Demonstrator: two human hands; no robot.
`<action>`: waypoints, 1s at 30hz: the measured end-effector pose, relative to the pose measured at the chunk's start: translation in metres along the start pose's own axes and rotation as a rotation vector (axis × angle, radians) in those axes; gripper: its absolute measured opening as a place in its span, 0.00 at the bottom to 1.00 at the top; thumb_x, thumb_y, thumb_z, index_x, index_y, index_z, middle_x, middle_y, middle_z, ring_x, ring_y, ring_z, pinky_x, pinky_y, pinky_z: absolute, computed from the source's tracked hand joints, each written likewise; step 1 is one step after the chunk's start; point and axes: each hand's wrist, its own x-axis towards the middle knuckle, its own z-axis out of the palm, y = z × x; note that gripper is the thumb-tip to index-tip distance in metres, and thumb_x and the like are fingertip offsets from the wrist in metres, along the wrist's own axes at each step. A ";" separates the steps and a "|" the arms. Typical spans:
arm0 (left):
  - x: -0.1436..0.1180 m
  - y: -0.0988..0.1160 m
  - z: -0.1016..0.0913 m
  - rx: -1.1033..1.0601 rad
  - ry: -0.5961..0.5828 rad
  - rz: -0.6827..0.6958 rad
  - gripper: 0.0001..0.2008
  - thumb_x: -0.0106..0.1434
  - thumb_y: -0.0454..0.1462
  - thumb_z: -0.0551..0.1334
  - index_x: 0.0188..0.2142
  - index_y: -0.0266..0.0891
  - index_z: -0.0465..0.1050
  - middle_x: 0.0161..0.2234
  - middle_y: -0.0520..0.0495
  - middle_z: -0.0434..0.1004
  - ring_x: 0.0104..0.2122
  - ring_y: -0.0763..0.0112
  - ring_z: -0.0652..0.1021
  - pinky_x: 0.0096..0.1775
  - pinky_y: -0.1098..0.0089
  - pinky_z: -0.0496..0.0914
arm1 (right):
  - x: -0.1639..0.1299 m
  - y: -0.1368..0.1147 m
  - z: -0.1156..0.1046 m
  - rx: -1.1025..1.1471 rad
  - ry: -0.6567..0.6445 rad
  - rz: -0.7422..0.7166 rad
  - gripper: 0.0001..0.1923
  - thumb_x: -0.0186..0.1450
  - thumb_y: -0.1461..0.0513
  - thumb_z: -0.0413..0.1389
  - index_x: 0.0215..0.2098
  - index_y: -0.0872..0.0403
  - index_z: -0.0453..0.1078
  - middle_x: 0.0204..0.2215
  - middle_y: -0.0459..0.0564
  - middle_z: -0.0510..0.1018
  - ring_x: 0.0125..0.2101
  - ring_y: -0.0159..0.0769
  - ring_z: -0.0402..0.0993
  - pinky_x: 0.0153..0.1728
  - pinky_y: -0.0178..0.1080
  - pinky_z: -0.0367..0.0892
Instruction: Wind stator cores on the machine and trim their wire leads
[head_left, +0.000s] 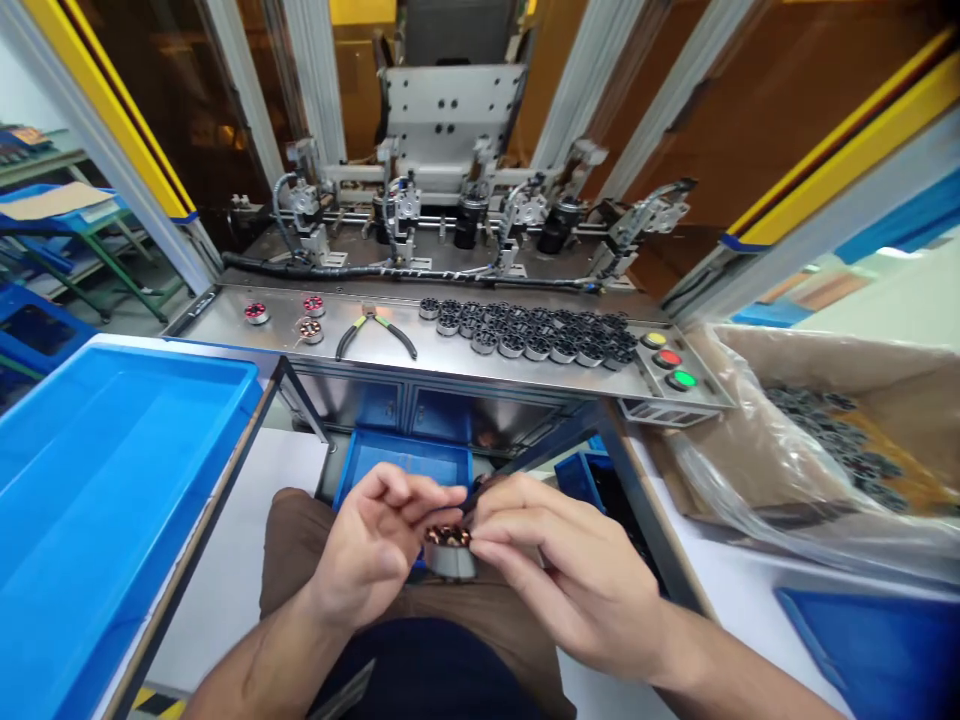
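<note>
A motor stator [451,562], a grey ring with copper windings showing on top, is held above my lap between both hands. My left hand [379,545] curls against its left and far side, with the thumb slightly apart from the ring. The thumb and forefinger of my right hand [559,560] pinch at the stator's right rim; whether a thin wire lies between those tips I cannot tell. Other right-hand fingers are partly hidden behind. On the steel ledge ahead lie green-and-black handled pliers [375,332], near a stator with copper windings [310,331] and a red-topped stator [256,314].
Rows of dark-topped stators [536,335] cover the ledge's right half, beside yellow, red and green buttons [669,358]. Behind stands a machine with several clamp fixtures [405,205]. A blue tray [225,375] is at left, a plastic-lined carton [727,400] of dark parts at right.
</note>
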 end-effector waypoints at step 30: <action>-0.001 0.007 -0.001 0.068 -0.069 -0.018 0.13 0.63 0.37 0.67 0.48 0.44 0.76 0.42 0.47 0.82 0.37 0.69 0.84 0.37 0.73 0.77 | 0.029 -0.010 -0.006 -0.138 -0.064 0.053 0.07 0.68 0.71 0.55 0.33 0.59 0.72 0.27 0.51 0.76 0.29 0.30 0.72 0.31 0.32 0.70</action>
